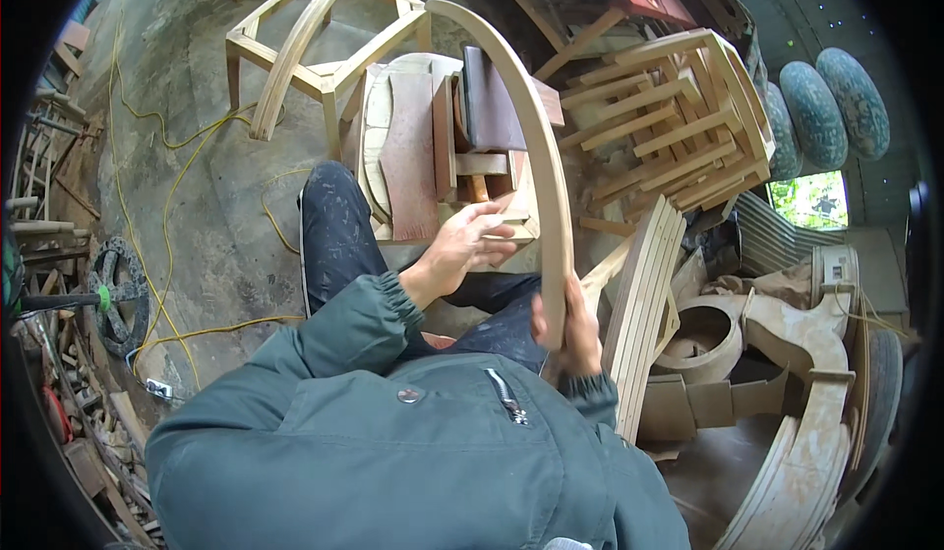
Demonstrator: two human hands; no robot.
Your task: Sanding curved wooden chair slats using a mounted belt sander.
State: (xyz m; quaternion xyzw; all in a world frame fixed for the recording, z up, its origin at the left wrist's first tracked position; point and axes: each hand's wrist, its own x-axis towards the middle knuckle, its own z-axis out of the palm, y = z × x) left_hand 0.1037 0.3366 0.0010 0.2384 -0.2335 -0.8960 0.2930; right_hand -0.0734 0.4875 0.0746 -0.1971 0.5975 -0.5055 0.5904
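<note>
My right hand [573,326] grips the lower end of a long curved wooden strip [536,127], which arcs up and away to the left at its far end. My left hand [462,252] is raised in front of me with its fingers apart and nothing in it, a short way left of the strip. Just beyond that hand sits a low wooden stand [376,167] bearing a reddish-brown curved board [408,157] and a dark flat-faced block [492,103]. A wooden frame with legs [379,51] stands farther off, a second curved strip [295,49] resting across it.
Stacked wooden frames [678,127] stand at the right, near a bundle of straight slats [644,304]. A large pale machine housing [796,339] fills the lower right. Yellow cable [172,206] snakes over the floor at left, by a spoked wheel [118,292] and scrap wood [74,353].
</note>
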